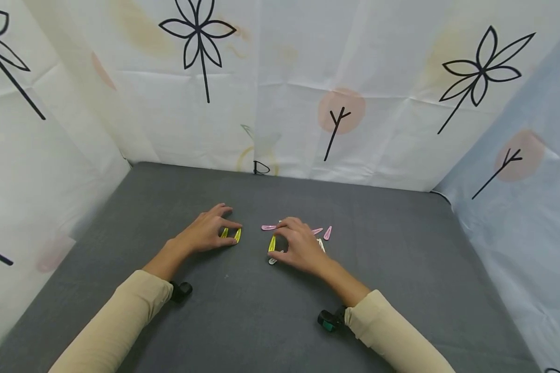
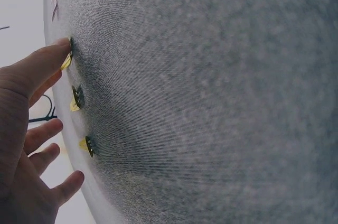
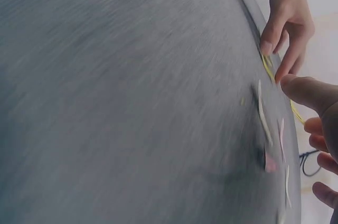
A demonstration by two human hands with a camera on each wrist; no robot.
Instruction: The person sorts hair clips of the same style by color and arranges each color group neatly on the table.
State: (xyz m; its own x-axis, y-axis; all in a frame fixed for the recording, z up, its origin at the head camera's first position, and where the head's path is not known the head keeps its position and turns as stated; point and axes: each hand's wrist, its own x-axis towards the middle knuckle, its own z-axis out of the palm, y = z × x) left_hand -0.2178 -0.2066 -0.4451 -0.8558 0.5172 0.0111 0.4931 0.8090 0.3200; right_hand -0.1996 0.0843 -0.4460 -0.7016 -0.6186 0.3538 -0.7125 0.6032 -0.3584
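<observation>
Between the thumb and index finger of my left hand (image 1: 204, 231) a yellow snap hair clip (image 1: 238, 235) is pinched at its ends on the grey table. Another yellow clip (image 1: 224, 232) lies just behind it, under the arch of the fingers. In the left wrist view, two yellow clips, one nearer (image 2: 75, 100) and one farther (image 2: 87, 146), rest past the thumb. My right hand (image 1: 301, 244) pinches a yellow hair clip (image 1: 272, 243) by its ends; the right wrist view shows part of this clip (image 3: 297, 113) beyond the thumb.
Around the right hand lie pink clips, one to the left (image 1: 268, 227) and one to the right (image 1: 327, 233). White clips lie below the thumb (image 1: 273, 261) and beside the hand (image 1: 321, 245). Patterned white fabric (image 1: 289, 129) borders the grey table (image 1: 242, 321).
</observation>
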